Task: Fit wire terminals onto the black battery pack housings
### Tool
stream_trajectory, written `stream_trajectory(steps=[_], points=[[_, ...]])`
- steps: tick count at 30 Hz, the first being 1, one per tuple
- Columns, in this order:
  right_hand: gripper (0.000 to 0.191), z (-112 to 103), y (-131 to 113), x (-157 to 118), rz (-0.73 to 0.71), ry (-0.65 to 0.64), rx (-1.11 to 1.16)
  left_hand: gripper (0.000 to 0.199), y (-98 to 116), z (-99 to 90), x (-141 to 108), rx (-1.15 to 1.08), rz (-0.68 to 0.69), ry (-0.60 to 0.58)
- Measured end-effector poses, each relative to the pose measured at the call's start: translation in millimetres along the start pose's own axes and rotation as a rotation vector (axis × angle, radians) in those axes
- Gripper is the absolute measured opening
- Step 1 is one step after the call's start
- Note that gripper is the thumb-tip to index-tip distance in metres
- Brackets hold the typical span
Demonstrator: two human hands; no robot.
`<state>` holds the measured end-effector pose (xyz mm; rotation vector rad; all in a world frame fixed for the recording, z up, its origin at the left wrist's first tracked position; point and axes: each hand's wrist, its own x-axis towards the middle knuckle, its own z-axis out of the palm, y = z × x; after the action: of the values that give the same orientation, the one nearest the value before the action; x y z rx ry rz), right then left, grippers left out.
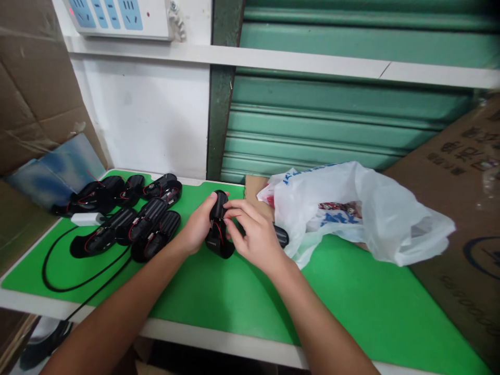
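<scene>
The left hand point(198, 226) clasps a black device point(215, 241) between both hands; at its three o'clock, the right hand point(255, 234) pinches a red wire point(236, 215). Beyond, a white plastic bag point(375, 208) lies at three o'clock, similar black units point(146, 221) at nine.
</scene>
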<state>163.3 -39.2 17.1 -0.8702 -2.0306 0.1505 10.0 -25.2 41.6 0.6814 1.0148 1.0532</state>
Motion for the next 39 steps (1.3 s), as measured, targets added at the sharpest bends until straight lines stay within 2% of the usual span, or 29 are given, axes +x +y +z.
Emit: stream_trajectory(steps=[8,16,20,23,26,28,30,33,35,37,39], points=[[0.014,4,0,-1,0.068,0.066,0.147,0.051,0,-4.4,1,0.010,0.015,-0.055],[0.014,5,0,-1,0.080,0.058,0.172,0.050,-1,-3.4,1,0.039,-0.001,-0.012],[0.014,5,-1,0,0.110,0.062,0.198,0.050,-2,-3.5,3,0.016,0.021,-0.026],[0.012,4,0,2,0.160,0.085,0.245,0.052,-2,-4.9,6,0.000,0.100,-0.025],[0.026,6,2,3,0.300,0.170,0.338,0.058,-2,-6.5,6,0.011,0.207,-0.048],[0.035,8,3,3,0.426,0.174,0.493,0.065,-3,-7.8,6,0.026,0.283,-0.078],[0.035,10,4,3,0.519,0.087,0.682,0.071,-4,-9.6,7,0.037,0.344,-0.106],[0.026,11,2,4,0.543,-0.088,0.845,0.071,-6,-13.5,11,0.107,0.364,-0.097],[0.025,11,0,5,0.537,-0.119,0.845,0.066,-7,-16.3,14,0.208,0.397,-0.002],[0.026,12,1,5,0.547,-0.067,0.792,0.059,-6,-18.5,15,0.317,0.491,0.068],[0.026,12,3,4,0.571,0.001,0.715,0.055,-6,-19.7,14,0.394,0.585,0.024]])
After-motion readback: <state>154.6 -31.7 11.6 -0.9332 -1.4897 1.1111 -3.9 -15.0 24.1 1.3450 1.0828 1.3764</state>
